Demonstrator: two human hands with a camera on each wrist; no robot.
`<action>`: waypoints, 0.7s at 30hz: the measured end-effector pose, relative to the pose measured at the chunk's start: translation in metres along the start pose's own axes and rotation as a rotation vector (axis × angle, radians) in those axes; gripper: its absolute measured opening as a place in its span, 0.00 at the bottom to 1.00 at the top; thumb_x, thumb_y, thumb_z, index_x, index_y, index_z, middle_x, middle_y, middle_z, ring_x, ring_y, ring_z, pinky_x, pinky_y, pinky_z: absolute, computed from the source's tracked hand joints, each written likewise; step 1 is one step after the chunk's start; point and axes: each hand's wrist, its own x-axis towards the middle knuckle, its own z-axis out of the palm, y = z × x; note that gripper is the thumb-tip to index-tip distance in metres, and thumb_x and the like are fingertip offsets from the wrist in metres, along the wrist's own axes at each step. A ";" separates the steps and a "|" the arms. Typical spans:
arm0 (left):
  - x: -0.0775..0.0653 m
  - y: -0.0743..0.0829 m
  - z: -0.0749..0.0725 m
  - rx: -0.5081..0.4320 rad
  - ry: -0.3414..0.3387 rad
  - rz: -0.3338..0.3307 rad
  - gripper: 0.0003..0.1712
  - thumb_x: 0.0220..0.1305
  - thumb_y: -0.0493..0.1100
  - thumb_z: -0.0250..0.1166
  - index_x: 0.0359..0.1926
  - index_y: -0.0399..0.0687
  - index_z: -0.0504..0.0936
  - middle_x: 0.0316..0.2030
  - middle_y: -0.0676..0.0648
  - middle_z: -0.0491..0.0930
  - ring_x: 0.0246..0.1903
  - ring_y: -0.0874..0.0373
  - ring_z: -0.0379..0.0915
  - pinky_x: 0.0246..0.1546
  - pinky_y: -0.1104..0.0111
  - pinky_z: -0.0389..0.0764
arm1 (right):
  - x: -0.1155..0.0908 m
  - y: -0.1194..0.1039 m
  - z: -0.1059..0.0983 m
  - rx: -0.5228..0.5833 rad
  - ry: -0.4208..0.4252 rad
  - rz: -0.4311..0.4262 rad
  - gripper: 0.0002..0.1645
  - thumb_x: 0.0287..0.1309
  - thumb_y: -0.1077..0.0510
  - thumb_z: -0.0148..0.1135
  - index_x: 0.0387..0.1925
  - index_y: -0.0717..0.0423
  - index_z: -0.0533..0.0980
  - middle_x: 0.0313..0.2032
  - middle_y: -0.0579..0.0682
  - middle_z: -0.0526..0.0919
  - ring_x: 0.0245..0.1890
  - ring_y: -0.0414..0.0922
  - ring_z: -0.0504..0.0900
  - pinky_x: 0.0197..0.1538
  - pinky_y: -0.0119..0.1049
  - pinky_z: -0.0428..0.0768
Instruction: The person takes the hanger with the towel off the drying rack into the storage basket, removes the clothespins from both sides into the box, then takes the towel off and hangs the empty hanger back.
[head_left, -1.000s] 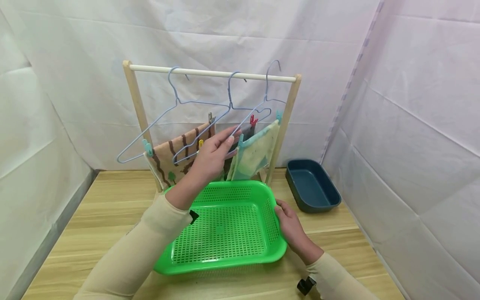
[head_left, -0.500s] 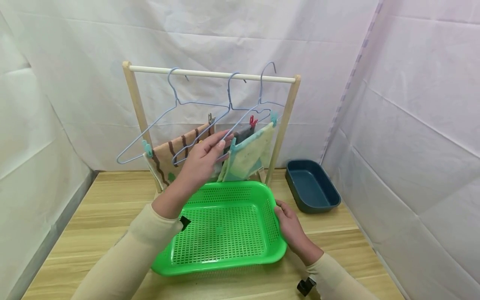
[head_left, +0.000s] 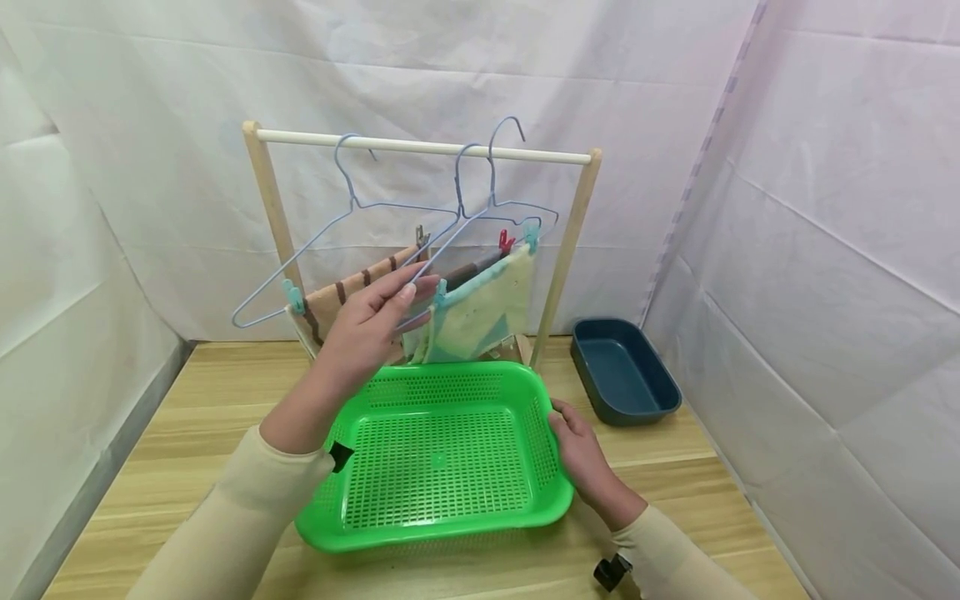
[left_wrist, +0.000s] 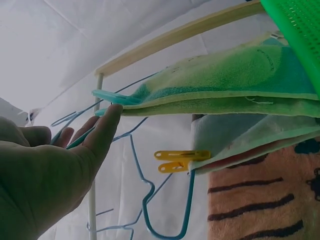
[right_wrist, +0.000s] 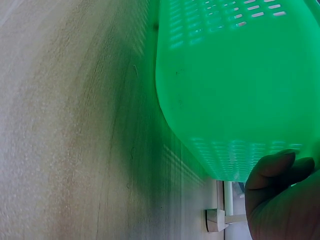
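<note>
My left hand pinches the lower left corner of a blue wire hanger. From it hangs a pale green and teal towel, held by teal clothespins. The hanger's hook rises above the rod in the head view; whether it touches the rod I cannot tell. In the left wrist view, the thumb lies beside a teal clothespin on the green towel. My right hand grips the right rim of a green plastic basket, which holds nothing. Its fingers are partly hidden behind the rim.
A wooden rack with a white rod stands behind the basket. Two more blue hangers hang there, carrying a brown striped towel and a grey one. A yellow clothespin shows in the left wrist view. A dark blue tray sits right.
My left hand has moved left and slightly down, carrying the hanger and green towel left along the rod. The right hand has stayed on the basket rim.
</note>
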 end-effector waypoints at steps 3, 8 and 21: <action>-0.005 0.002 -0.005 0.015 -0.010 0.009 0.27 0.92 0.46 0.49 0.83 0.48 0.70 0.74 0.41 0.78 0.74 0.47 0.75 0.66 0.61 0.84 | 0.000 0.000 0.000 -0.004 0.000 -0.004 0.30 0.91 0.48 0.43 0.81 0.58 0.67 0.59 0.67 0.83 0.51 0.57 0.87 0.47 0.44 0.85; -0.012 0.007 -0.011 -0.010 -0.020 0.009 0.26 0.92 0.45 0.48 0.83 0.47 0.70 0.74 0.40 0.77 0.76 0.47 0.73 0.67 0.61 0.83 | 0.000 0.000 0.000 -0.004 -0.002 -0.007 0.30 0.92 0.48 0.43 0.81 0.58 0.67 0.59 0.67 0.83 0.51 0.57 0.87 0.47 0.44 0.85; -0.026 0.006 -0.040 -0.035 -0.110 0.147 0.27 0.92 0.40 0.48 0.84 0.46 0.68 0.72 0.40 0.79 0.71 0.51 0.78 0.66 0.58 0.84 | -0.001 -0.004 0.001 0.003 -0.009 -0.001 0.30 0.91 0.48 0.43 0.81 0.59 0.67 0.60 0.67 0.83 0.52 0.57 0.87 0.49 0.43 0.85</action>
